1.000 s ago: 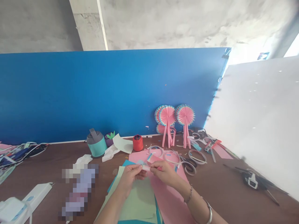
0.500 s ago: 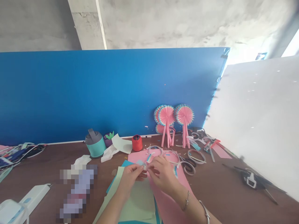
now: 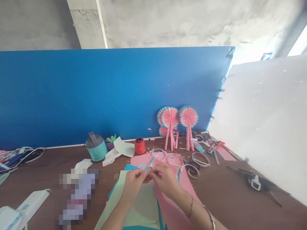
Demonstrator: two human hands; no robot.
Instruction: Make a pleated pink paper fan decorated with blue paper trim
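My left hand (image 3: 133,184) is closed, thumb against fingers, on a small translucent pale-blue piece (image 3: 143,166) whose kind I cannot make out. Right beside it, the fingertips of my right hand (image 3: 166,179) pinch at the same piece's near edge. Pale green paper (image 3: 144,207) lies beneath both hands, over blue sheets (image 3: 130,167). On the right is pink paper (image 3: 171,204), with narrow pleated striped strips (image 3: 178,175) on it. What lies between the fingertips is mostly hidden.
Pink pleated paper fans (image 3: 170,117) stand against the blue partition (image 3: 120,95). Coiled white strips (image 3: 200,159) and scissors (image 3: 192,165) lie right of the paper. A red container (image 3: 139,146) and a teal pot (image 3: 97,150) stand behind. A power strip (image 3: 33,204) lies left.
The view has shifted slightly. My right hand's fingers have come down closer to the left fingertips, and both hands stay together on the translucent piece.
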